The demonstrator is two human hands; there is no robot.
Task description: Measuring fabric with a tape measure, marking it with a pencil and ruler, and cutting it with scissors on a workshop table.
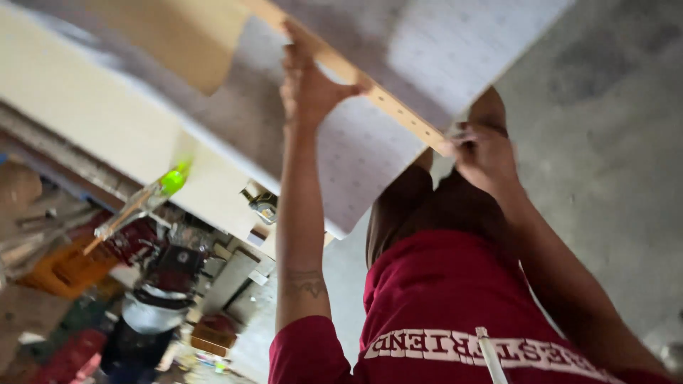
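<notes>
Both hands hold a wooden ruler (384, 99) on a white panel (370, 156): left hand (307, 85) flat, right hand (484, 153) clenched.

Soft, even daylight, motion blur throughout, the cluttered lower-left corner out of focus, no glare.

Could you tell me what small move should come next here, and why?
Probably press the ruler down with the left hand and run the right hand along its edge. The ruler lies across the white panel, the left hand is spread on it, and the right hand is at its end, apparently pinching something thin.
</notes>
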